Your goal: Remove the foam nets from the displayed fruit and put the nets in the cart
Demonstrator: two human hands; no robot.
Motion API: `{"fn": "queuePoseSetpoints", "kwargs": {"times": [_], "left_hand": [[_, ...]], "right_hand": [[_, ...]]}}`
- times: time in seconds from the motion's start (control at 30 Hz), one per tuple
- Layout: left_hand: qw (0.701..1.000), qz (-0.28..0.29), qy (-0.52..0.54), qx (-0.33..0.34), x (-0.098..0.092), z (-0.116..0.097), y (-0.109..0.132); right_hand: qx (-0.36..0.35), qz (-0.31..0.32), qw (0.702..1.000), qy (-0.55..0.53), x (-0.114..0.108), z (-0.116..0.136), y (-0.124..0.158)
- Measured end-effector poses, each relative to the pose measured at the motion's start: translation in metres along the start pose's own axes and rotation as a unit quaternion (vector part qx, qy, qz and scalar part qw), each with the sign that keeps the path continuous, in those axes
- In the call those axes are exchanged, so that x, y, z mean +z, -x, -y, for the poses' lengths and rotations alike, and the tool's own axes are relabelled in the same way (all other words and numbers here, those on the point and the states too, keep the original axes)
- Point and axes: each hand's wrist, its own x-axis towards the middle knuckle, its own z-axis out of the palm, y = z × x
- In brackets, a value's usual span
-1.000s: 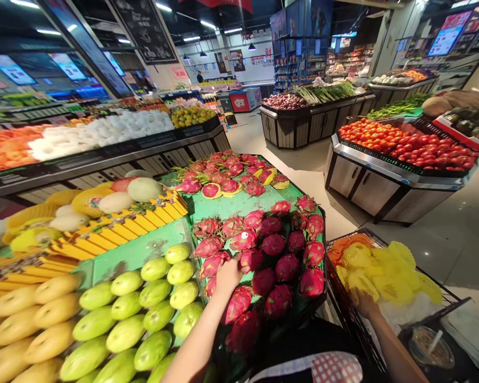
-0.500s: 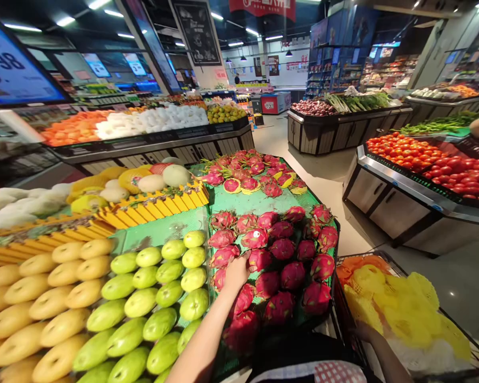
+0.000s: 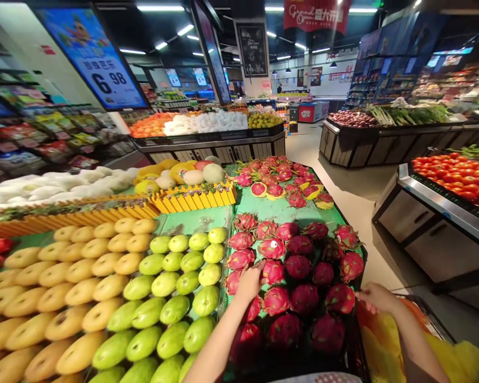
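Observation:
Rows of red dragon fruit (image 3: pixel 304 299) lie on the green mat (image 3: pixel 259 207) of the stand before me. My left hand (image 3: pixel 250 279) reaches in among the left rows, its fingers against a dragon fruit (image 3: pixel 272 271); whether they grip it is hard to tell. My right hand (image 3: pixel 377 298) is at the stand's right edge, beside the dragon fruit (image 3: pixel 340 298) there. Its fingers point left and are partly curled, and whether anything is between them cannot be made out. Yellow foam netting (image 3: pixel 387 340) lies below my right hand.
Green oval fruit (image 3: pixel 165 323) and yellow-brown fruit (image 3: pixel 77 319) fill rows to the left. Melons (image 3: pixel 194 177) stand behind a yellow fence-like divider (image 3: pixel 195 199). More cut dragon fruit (image 3: pixel 275 190) lies at the back. A tomato stand (image 3: pixel 435 207) is across the aisle.
The view has swung left. My right hand has risen from over the bags at the lower right to the stand's edge. My left hand remains among the dragon fruit.

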Motion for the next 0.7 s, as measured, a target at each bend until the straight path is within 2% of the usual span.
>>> {"fn": "queuePoseSetpoints", "kwargs": {"times": [0.03,0.1,0.17,0.23,0.3,0.43,0.57,0.67,0.7], "left_hand": [[1.000,-0.001,0.005,-0.005,0.000,-0.001,0.000],[1.000,-0.003,0.016,-0.014,0.001,-0.002,0.001],[0.999,-0.007,0.028,-0.022,0.002,-0.004,0.001],[0.999,-0.011,0.039,-0.031,0.002,-0.006,0.002],[0.998,-0.014,0.056,-0.040,0.003,-0.007,0.003],[0.994,-0.022,0.099,-0.048,0.005,-0.006,0.004],[0.990,-0.032,0.132,-0.041,0.012,-0.001,0.004],[0.988,-0.048,0.140,-0.036,0.026,0.009,0.001],[0.988,-0.070,0.137,-0.032,0.033,0.014,-0.001]], "right_hand": [[-0.022,-0.005,0.999,0.033,-0.014,0.001,-0.021],[-0.106,-0.067,0.988,0.093,-0.040,0.011,-0.063],[-0.199,-0.163,0.958,0.128,-0.058,0.029,-0.103],[-0.252,-0.224,0.929,0.153,-0.065,0.054,-0.139],[-0.291,-0.249,0.905,0.184,-0.062,0.085,-0.172],[-0.349,-0.246,0.870,0.247,-0.044,0.159,-0.236],[-0.327,-0.216,0.867,0.309,-0.032,0.244,-0.309],[-0.315,-0.205,0.869,0.322,-0.020,0.303,-0.368],[-0.309,-0.205,0.870,0.325,-0.016,0.319,-0.386]]}}
